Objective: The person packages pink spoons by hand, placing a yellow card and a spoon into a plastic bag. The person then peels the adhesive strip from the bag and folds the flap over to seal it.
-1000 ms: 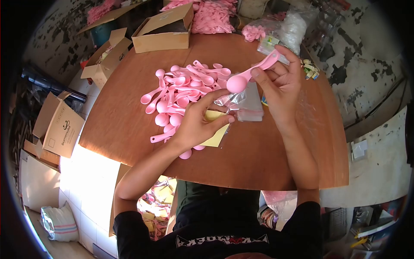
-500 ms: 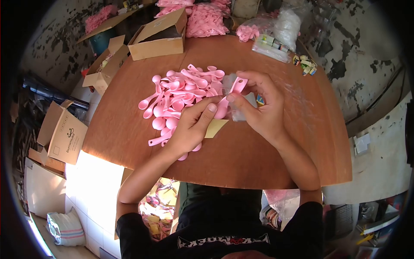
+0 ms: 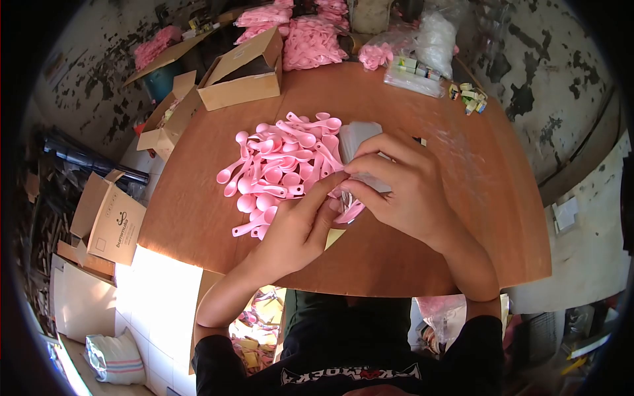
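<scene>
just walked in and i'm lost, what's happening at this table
A person at a round wooden table pinches one pink spoon with both hands; it looks partly wrapped in clear plastic. The left hand rests over a yellow card, the right hand over a stack of clear bags. A pile of pink spoons lies just beyond them, and an open cardboard box sits at the table's far edge.
</scene>
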The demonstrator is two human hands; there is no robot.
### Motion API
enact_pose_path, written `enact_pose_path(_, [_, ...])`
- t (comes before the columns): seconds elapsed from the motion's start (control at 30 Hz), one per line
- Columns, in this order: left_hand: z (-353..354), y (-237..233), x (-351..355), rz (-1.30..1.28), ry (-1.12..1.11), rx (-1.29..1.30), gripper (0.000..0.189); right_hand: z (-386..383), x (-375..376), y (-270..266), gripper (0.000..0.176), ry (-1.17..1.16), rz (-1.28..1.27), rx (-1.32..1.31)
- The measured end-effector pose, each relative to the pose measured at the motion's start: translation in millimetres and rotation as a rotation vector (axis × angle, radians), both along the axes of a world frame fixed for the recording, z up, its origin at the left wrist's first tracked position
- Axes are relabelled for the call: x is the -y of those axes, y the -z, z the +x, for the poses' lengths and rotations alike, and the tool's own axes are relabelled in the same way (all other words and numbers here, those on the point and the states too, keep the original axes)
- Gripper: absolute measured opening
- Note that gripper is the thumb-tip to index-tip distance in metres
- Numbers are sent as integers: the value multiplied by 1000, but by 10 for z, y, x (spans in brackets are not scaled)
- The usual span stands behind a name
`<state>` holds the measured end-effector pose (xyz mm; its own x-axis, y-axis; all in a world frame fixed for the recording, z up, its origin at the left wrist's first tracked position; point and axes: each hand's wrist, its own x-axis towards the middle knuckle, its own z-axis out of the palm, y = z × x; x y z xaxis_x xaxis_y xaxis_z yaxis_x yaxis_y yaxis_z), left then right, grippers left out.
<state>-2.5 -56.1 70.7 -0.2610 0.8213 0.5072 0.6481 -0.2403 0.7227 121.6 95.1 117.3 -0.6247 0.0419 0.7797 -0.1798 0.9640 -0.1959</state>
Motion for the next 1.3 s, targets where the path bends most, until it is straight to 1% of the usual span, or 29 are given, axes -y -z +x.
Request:
enact_pose_path(0.03, [24, 2, -10, -3, 4, -1, 34, 14, 3, 3, 15, 4, -3, -1])
enact_pose_path(0.1, [76, -1, -23, 35, -41, -77, 36, 34, 19, 12, 12, 39, 102, 13])
enact_pose_path(0.13, [100, -34, -3, 32, -35, -79, 36, 50, 33, 7, 12, 45, 99, 12])
enact_pose_path(0.2, [125, -137, 60, -233, -127, -234, 37, 86, 62, -8, 13, 71, 207, 54])
enact_pose_path(0.23, [113, -123, 62, -233, -110, -241, 37, 100, 75, 6, 13, 88, 204, 51])
enact_pose_path(0.3, [78, -78, 43, -47, -100, -472, 44, 124, 89, 46, 13, 142, 295, 100])
enact_pose_path(0.33, [73, -88, 54, -53, -107, -507, 45, 128, 96, 55, 14, 151, 313, 44])
enact_pose_path(0.37, [86, -92, 56, -46, -80, -508, 45, 135, 99, 61, 14, 179, 312, 47])
enact_pose_path(0.43, [129, -102, 82, -20, -70, -482, 47, 135, 94, 61, 15, 84, 183, -10])
enact_pose_path(0.47, [177, -149, 142, -104, -96, -482, 47, 136, 91, 61, 16, 46, 100, -45])
enact_pose_path(0.5, [202, -163, 148, -98, -85, -482, 47, 167, 89, 47, 16, 58, 103, -45])
enact_pose_path(0.57, [231, -181, 167, 92, -55, -427, 47, 218, 112, -19, 18, -100, -182, -44])
enact_pose_path(0.6, [268, -186, 223, 34, -44, -292, 47, 290, 136, -113, 14, -162, -257, 7])
enact_pose_path(0.63, [276, -158, 248, 38, -42, -291, 47, 356, 141, -187, 14, -159, -253, 7])
enact_pose_path(0.7, [275, -68, 283, 281, -15, -273, 42, 486, 112, -333, 11, -204, -354, -81])
enact_pose_path(0.73, [309, 0, 324, 316, -49, -181, 35, 573, 106, -437, 9, -245, -541, -130])
enact_pose_path(0.77, [332, 70, 363, 320, -50, -179, 35, 674, 60, -512, 9, -285, -729, -178])
enact_pose_path(0.83, [360, 191, 408, 350, -105, 207, 35, 869, -545, -613, 11, -584, -640, -133])
enact_pose_path(0.9, [377, 267, 368, 377, -106, 253, 39, 986, -1141, -553, 13, -968, -768, -60])
enact_pose_path(0.93, [383, 311, 366, 353, -118, 355, 39, 1021, -1564, -356, 13, -824, -1018, -22])
enact_pose_path(0.97, [396, 332, 365, 328, -127, 457, 40, 1090, -2000, 0, 15, -663, -1258, 15])
enact_pose_path(1.0, [408, 314, 339, 328, -48, 510, 38, 1276, -2501, 648, 19, 51, -829, 350])
enact_pose_path(1.03, [411, 309, 345, 337, -41, 514, 38, 1394, -2828, 1046, 24, 727, -310, 625])
enact_pose_path(1.1, [380, 303, 336, 263, 83, 589, 37, 1382, -2303, 988, 28, 951, -220, 539])
enact_pose_path(1.13, [320, 343, 352, 246, 51, 482, 37, 1338, -2158, 934, 28, 915, -371, 410])
enact_pose_path(1.17, [343, 328, 306, 268, 39, 498, 37, 1293, -2033, 881, 29, 871, -523, 290])
enact_pose_path(1.23, [398, 246, 227, 201, 109, 610, 37, 1130, -1481, 585, 24, 677, -425, 276])
enact_pose_path(1.27, [419, 282, 166, 202, 149, 615, 39, 1049, -1199, 438, 27, 464, -546, 311])
enact_pose_path(1.3, [430, 311, 124, 198, 143, 618, 39, 967, -948, 300, 30, 245, -662, 340])
